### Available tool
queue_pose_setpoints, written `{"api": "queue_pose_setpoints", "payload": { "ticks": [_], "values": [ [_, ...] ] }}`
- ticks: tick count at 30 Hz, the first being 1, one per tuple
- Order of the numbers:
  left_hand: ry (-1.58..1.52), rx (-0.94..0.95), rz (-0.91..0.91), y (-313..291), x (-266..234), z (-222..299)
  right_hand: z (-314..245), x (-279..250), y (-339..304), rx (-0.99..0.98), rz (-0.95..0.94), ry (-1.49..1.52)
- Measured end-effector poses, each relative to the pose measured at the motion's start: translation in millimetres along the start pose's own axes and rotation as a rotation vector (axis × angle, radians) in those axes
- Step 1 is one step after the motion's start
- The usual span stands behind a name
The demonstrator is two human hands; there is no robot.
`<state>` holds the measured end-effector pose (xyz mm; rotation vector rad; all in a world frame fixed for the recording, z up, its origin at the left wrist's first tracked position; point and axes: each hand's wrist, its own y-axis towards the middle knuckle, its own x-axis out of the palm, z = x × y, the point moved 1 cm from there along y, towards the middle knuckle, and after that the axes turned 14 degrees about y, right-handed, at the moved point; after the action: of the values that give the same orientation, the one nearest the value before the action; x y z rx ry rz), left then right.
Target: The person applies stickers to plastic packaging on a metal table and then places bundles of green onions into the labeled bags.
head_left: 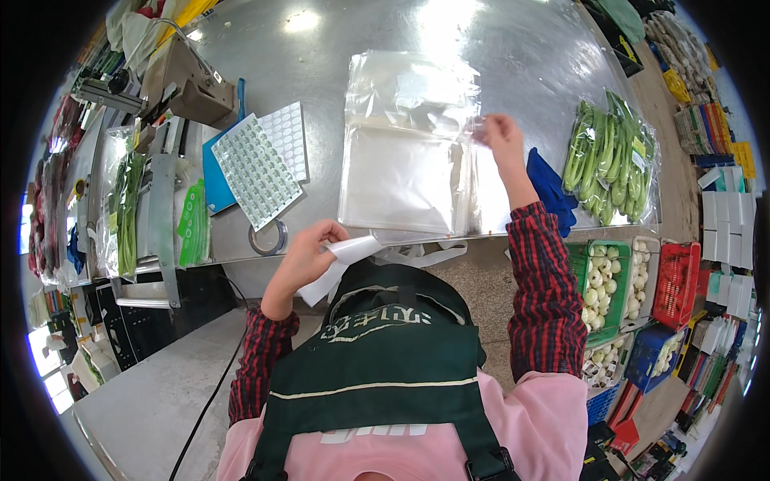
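Note:
Flat on the metal table lies a stack of clear plastic bags (pixel 405 176), its upper part shiny and creased. My right hand (pixel 503 140) is at the stack's upper right edge, fingers pinched on the edge of a clear bag; glare blurs the fingertips. Near the table's front edge, my left hand (pixel 309 255) is closed on a curling white paper strip (pixel 353 250), which hangs down in front of my apron. Left of the stack are a sheet of green-and-white stickers (pixel 258 172), a sheet with white round stickers (pixel 289 140) and a roll of tape (pixel 268 238).
Bagged green vegetables (pixel 613 160) lie at the right beside a blue cloth (pixel 549 192). A bag-sealing device (pixel 180 84) stands at the far left, near a green mesh bag (pixel 192 224). Crates of white onion-like bulbs (pixel 601 289) and a red crate (pixel 676 284) stand below right.

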<state>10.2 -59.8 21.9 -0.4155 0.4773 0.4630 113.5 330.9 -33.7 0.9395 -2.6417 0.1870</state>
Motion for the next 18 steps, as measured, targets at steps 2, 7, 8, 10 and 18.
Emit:
{"api": "queue_pose_setpoints", "payload": {
  "ticks": [2,7,8,10,18],
  "values": [
    [0.006,0.015,0.058,2,1,9,-19,18,-3,-0.287,-0.034,-0.201],
    [0.309,-0.035,-0.026,21,0,16,-19,101,-134,0.225,-0.835,-0.290],
    [0.204,0.021,0.030,20,1,21,-13,111,-151,0.258,-0.802,-0.294],
    [-0.005,0.151,0.120,23,8,26,-9,118,-165,0.246,-0.733,-0.321],
    [0.167,-0.038,-0.043,-2,6,18,-18,108,-135,-0.095,-0.562,-0.390]
  ]
}}
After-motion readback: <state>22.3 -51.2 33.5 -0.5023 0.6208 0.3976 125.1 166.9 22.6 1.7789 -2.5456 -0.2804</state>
